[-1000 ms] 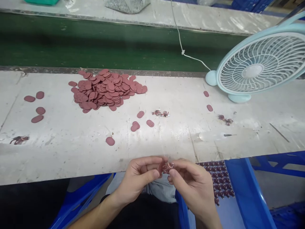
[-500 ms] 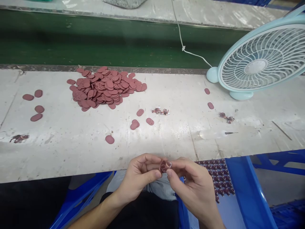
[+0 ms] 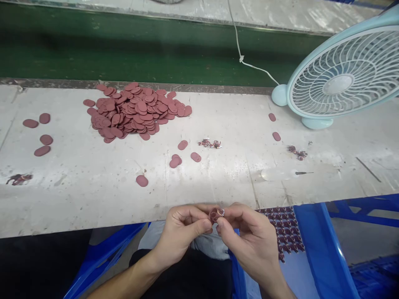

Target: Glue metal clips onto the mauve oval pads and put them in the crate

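fingers on small maroon piece

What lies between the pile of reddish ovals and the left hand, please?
In the head view, a few loose ovals, two overlapping, lie on the tabletop between the pile and the left hand.

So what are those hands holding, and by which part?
A small brown piece: the left hand pinches its left side, the right hand its right.

One head-worn view — near above the table, facing forward and down.
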Demonstrator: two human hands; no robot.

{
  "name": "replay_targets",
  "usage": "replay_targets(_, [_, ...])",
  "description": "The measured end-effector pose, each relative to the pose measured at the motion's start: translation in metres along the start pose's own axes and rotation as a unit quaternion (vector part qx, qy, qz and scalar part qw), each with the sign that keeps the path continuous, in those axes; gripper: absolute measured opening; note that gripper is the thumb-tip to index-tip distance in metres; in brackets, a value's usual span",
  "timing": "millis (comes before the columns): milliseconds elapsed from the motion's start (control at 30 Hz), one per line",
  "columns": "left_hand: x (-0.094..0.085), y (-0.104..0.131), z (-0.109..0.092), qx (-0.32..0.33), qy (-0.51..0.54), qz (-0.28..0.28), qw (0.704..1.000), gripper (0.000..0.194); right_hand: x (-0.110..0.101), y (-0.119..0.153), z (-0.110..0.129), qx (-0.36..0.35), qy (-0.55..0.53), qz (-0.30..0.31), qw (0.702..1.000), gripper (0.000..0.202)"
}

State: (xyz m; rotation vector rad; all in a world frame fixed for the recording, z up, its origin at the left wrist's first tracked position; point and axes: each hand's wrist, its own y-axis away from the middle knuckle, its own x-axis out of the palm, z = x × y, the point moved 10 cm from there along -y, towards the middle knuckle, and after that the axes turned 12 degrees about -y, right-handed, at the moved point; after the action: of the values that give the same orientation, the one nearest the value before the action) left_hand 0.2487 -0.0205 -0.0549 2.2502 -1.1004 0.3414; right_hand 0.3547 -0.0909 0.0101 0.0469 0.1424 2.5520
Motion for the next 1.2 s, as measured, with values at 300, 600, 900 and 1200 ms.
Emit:
replay_targets(300, [0.001,0.000,-0.009,0.003,-0.042,-0.002,0.999,0.006,-0.003,0.004,-0.002,-0.022,-0.002,-0.010,1.000,0.013])
replay_targets(600, [0.004,-0.001,-0.019,0.037,-0.105,-0.028,0.993,0.005,-0.014,0.005,-0.015,-0.004,-0.082,-0.067,0.994,0.014])
replay_targets(900, [0.020,-0.024,-0.106,0.314,-0.663,0.015,0.679,0.027,-0.101,0.047,-0.056,-0.028,-0.232,-0.218,0.948,0.011])
replay_targets(1200, [0.015,-0.095,-0.119,0.323,-0.833,0.102,0.437,0.033,-0.263,0.175,-0.106,-0.028,-0.036,-0.454,0.890,0.030])
